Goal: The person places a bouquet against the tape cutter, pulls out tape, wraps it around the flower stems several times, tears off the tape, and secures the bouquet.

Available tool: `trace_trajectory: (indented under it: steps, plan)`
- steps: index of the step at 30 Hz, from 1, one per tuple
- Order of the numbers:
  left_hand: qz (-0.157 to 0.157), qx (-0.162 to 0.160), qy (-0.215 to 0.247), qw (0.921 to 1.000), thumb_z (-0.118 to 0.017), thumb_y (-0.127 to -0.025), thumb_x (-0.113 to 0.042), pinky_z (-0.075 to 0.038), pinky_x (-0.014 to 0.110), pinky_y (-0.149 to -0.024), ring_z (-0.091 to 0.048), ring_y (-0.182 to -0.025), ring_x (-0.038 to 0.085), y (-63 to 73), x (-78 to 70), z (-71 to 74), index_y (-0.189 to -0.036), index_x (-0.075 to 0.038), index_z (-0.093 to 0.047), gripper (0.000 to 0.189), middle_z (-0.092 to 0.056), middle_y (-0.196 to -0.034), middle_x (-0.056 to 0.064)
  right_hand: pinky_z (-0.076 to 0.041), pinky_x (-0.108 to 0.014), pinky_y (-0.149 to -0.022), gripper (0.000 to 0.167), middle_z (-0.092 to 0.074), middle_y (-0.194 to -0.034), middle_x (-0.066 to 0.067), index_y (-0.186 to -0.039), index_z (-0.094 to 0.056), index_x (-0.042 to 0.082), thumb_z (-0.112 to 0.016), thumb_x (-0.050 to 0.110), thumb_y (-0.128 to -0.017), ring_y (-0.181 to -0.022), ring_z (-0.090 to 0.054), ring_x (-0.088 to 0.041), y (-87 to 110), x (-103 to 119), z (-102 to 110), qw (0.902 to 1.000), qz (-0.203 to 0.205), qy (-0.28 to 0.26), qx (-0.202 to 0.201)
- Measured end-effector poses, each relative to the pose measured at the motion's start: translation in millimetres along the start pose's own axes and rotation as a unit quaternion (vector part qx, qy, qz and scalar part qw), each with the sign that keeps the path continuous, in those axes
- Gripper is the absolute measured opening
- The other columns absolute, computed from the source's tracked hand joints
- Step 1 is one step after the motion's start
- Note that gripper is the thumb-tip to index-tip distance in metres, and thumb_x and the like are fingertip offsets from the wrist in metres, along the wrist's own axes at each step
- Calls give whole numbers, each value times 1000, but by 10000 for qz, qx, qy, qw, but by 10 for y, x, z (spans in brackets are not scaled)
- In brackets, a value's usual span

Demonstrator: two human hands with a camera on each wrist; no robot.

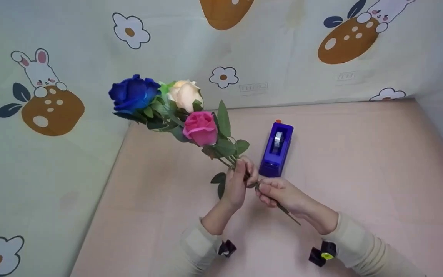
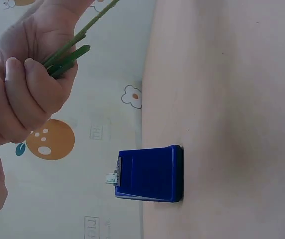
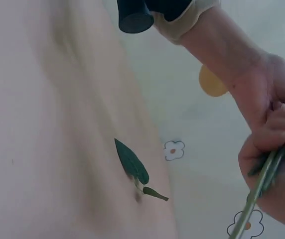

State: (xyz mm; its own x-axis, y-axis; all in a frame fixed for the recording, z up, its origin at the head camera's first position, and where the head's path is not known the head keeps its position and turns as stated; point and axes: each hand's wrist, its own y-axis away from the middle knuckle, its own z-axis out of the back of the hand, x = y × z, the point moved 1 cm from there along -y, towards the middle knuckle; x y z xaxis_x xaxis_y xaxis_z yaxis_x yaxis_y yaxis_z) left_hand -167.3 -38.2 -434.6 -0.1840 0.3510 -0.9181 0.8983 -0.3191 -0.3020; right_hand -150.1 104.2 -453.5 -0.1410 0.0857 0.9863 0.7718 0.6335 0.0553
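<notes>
My left hand [image 1: 238,182] grips a bunch of artificial rose stems just below their leaves. At the bunch's upper left end are a blue rose [image 1: 134,94], a cream rose [image 1: 185,95] and a pink rose [image 1: 200,129]. Lower down, my right hand [image 1: 283,194] holds the same stems [image 1: 288,215] between thumb and curled fingers, close beside the left hand. The stem ends stick out past it toward the lower right. In the right wrist view, a green stem [image 3: 254,196] runs out of the fist. Parts of the stems are hidden inside both hands.
A blue tape dispenser [image 1: 277,150] stands on the pink table [image 1: 360,154] just beyond the hands. Loose green leaves [image 3: 132,164] lie on the table near the left wrist. Behind and to the left rises a printed cloth wall [image 1: 167,57] with rabbits and flowers.
</notes>
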Motion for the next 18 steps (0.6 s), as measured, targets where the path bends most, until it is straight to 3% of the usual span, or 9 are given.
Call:
trace_trajectory:
  steps: [3, 5, 9, 12, 18]
  plan:
    - [17, -62, -30, 10000, -32, -85, -64, -24, 18, -48, -31, -51, 3, -9, 1, -12, -72, -8, -32, 58, -36, -57, -9, -30, -15, -50, 36, -48, -61, 10, -77, -48, -3, -44, 26, -97, -53, -39, -1, 9, 9, -38, 9985, 132, 385, -364]
    - [-27, -26, -25, 10000, -31, -85, -64, -26, 17, -48, -32, -51, 3, -9, -1, -12, -71, -3, -29, 63, -36, -57, -9, -31, -15, -50, 35, -49, -62, 10, -78, -51, -3, -44, 26, -97, -54, -40, -1, 16, 1, -37, 9988, 158, 312, -341]
    - [-73, 158, 65, 9998, -30, -87, -62, -29, 18, -42, -31, -48, 7, -1, -1, -3, -74, 4, -26, 67, -36, -57, -9, -37, -16, -57, 33, -55, -68, 9, -94, -61, 9, -38, 33, -98, -58, -47, -2, 33, -21, 19, 9994, -5, -335, 123]
    - [-11, 227, 106, 9997, -29, -87, -62, -29, 19, -40, -31, -47, 7, 6, 7, 7, -74, 4, -26, 67, -36, -56, -9, -39, -18, -60, 39, -57, -71, 9, -102, -60, 10, -34, 37, -98, -61, -48, -3, 35, -33, 59, 9965, -198, -660, 483]
    - [54, 352, 13, 9994, -30, -85, -64, -25, 18, -48, -33, -50, 2, -13, 15, 14, -75, 7, -27, 72, -37, -57, -9, -36, -16, -56, 32, -52, -63, 12, -82, -57, 13, -41, 38, -94, -55, -44, 0, 17, -51, 54, 9980, -157, -531, 306]
